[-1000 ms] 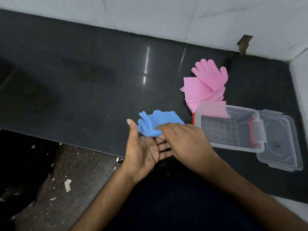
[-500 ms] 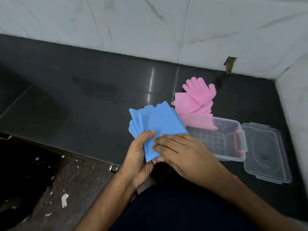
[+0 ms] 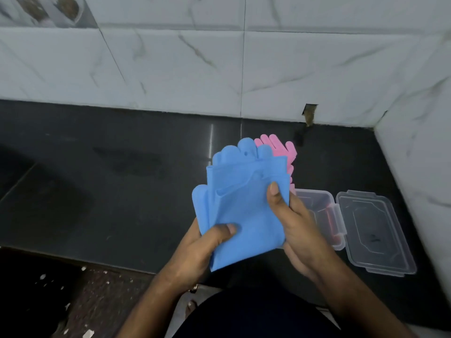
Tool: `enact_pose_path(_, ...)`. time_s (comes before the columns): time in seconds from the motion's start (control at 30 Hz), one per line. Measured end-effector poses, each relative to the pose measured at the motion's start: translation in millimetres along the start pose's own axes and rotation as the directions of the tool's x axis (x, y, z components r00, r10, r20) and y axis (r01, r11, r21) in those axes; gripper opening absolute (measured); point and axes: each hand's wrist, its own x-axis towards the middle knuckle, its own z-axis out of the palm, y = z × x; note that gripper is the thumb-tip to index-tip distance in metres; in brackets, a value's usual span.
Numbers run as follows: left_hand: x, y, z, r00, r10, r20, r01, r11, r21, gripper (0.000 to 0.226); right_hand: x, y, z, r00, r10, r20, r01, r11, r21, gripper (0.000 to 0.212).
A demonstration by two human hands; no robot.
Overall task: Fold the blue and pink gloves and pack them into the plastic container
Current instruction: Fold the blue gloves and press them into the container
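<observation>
Blue gloves: smooth, soft blue rubber gloves (image 3: 240, 206), stacked flat in layers, with rounded fingertips at the far end and a small round hole near the top edge.
Location: lifted above the glossy black stone counter (image 3: 122, 181), in front of the person's body.
Left hand: left hand (image 3: 202, 247) grasps the near-left corner of the stack, thumb pressed on the top face.
Right hand: right hand (image 3: 297, 228) clasps the right edge, thumb on the top face, fingers wrapped behind.
Orientation: long axis runs from the person toward the white marble-look tiled wall (image 3: 219, 69); fingertips point away, cuff end nearest the body.
Pink gloves: pink rubber gloves (image 3: 283, 150) lie on the counter, mostly hidden behind the blue stack; only fingertips and a strip of the right side show.
Container: clear rectangular plastic container (image 3: 317, 203) on the counter at right, partly covered by the right hand; its interior is hard to make out.
Lid: hinged clear lid (image 3: 375, 232) lies flat, open to the right.
</observation>
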Motion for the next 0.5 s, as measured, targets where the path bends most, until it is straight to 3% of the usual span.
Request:
enact_pose_path(0.2, 8.5, 11.7, 5.3, 0.993, 0.105, -0.057, -0.101, 0.993, 0.065, 0.033, 5.3, -1.9, -5.3, 0.961, -0.243, -0.129, 0.222, 0.962, -0.161, 0.028)
enact_pose_path(0.37, 25.1, 12.9, 9.1, 0.989, 0.133, -0.070, -0.141, 0.984, -0.113, 0.075, 4.4, -6.8, -11.7, 0.914, -0.395, -0.096, 0.338, 0.870, -0.359, 0.033)
enact_pose_path(0.5, 38.0, 14.0, 14.0, 0.968, 0.241, -0.070, -0.243, 0.970, -0.023, 0.058, 7.5, -4.6, -20.8, 0.870, -0.486, -0.083, 0.371, 0.757, -0.538, 0.035)
